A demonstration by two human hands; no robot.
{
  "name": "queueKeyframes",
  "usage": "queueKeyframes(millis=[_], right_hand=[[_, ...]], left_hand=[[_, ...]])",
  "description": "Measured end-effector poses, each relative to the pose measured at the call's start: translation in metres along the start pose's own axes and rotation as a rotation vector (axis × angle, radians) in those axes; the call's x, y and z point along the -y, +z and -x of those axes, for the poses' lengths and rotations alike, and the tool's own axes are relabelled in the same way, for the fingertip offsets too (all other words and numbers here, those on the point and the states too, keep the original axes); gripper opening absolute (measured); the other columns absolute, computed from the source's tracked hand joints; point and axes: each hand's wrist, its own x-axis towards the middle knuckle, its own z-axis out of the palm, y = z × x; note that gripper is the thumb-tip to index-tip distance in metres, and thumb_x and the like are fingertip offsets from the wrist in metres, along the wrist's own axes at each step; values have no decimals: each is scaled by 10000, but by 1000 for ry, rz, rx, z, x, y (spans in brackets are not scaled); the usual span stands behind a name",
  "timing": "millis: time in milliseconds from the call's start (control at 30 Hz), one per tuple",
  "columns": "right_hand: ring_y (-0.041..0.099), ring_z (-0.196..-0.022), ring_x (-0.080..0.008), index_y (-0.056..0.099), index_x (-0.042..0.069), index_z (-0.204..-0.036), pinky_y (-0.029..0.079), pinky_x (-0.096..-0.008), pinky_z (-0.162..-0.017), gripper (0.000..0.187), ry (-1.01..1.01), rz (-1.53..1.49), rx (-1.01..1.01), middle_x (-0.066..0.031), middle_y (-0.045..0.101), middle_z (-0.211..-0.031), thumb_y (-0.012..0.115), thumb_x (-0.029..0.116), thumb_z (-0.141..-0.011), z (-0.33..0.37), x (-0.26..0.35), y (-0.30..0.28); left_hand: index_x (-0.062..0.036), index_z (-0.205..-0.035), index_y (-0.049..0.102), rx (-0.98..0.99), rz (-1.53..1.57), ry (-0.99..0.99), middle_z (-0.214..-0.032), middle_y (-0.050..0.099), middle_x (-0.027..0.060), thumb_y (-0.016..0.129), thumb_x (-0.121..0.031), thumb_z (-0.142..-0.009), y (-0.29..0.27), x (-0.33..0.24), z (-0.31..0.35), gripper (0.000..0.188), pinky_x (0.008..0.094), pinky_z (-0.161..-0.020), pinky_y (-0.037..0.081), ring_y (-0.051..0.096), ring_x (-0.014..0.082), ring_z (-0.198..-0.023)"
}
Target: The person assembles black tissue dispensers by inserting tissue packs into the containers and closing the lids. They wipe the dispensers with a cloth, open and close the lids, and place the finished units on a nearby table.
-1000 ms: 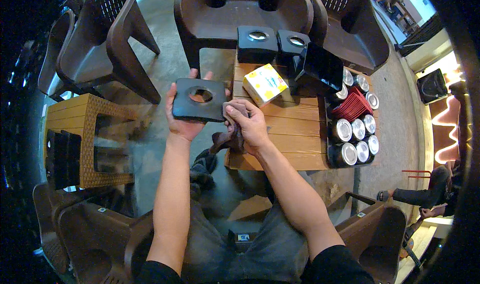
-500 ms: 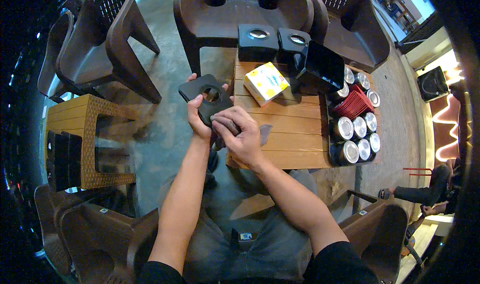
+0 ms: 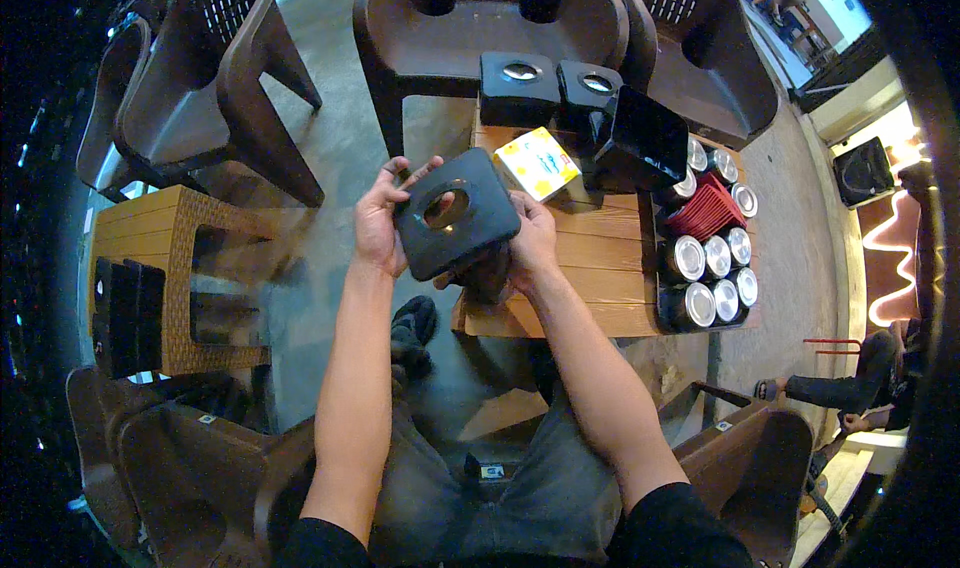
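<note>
Since a moment ago the black square lid (image 3: 455,216) faces up, left hand (image 3: 378,220) and right hand (image 3: 530,243) both closed on its edges above the worktop (image 3: 600,268).

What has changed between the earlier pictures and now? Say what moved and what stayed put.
The left hand held the black square lid alone, flat and out to the left. It has since moved right, and the right hand has closed on its other side, with a dark cloth under it. The lid now faces the camera, tilted. The yellow box, black boxes and tray of tins stayed where they were.
</note>
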Motion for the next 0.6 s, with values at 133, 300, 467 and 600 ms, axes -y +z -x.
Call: queueKeyframes(millis=[133,300,467,600], right_hand=[[759,-1019,-234,680,6,-1300,642,-409,-928,276,238,-346,139,-108,769,-1172,608,217,-1137,12,15,7],[751,-956,-187,646,46,-1277,645,-361,-837,242,228,-318,304,-78,761,-1096,631,245,-1139,14,39,-2],[728,-938,-123,627,64,-1257,629,-286,-795,233,72,-111,480,-45,741,-1067,728,191,-1089,11,41,-10],[712,-892,-113,624,56,-1238,607,-269,-732,249,30,-96,424,-47,739,-1045,763,167,-1064,11,39,-7]], left_hand=[[-86,-1335,528,-159,-325,-34,-1405,666,237,502,-85,-909,-2,-3,-3,427,389,-804,668,695,312,-1091],[-86,-1308,552,-135,-614,-120,-1262,698,173,511,-88,-899,-7,-22,0,411,365,-671,648,693,260,-988],[-79,-1340,564,-165,-670,-80,-1247,692,180,534,-120,-905,-12,-31,2,437,393,-739,663,697,277,-1034],[-52,-1501,531,95,-149,-52,-1335,676,225,599,-263,-937,-7,-36,6,607,498,-965,647,692,359,-1196]])
